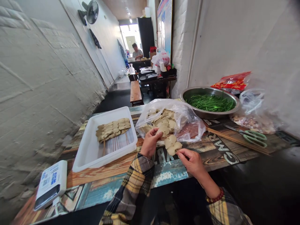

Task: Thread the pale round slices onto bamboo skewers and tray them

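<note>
My left hand (150, 142) pinches a flat, round, beige slice (163, 129) by its edge, just in front of the open plastic bag. In my right hand (193, 161) is a skewer carrying several overlapping beige slices (172, 145); most of its stick is hidden behind the fingers and wrist. The two hands are close together over the table. More loose slices (167, 116) lie in the clear plastic bag (187, 115). Left of it, a white plastic tray (87, 153) holds several filled skewers (113, 128) side by side, their bare stick ends pointing toward me.
A metal basin (208, 115) of long green vegetables stands at the back right. Green-handled scissors (255, 137) lie by a bundle of bare skewers (241, 142). A white payment device (51, 184) sits front left. Farther back are a bench (136, 91) and a seated person (137, 52).
</note>
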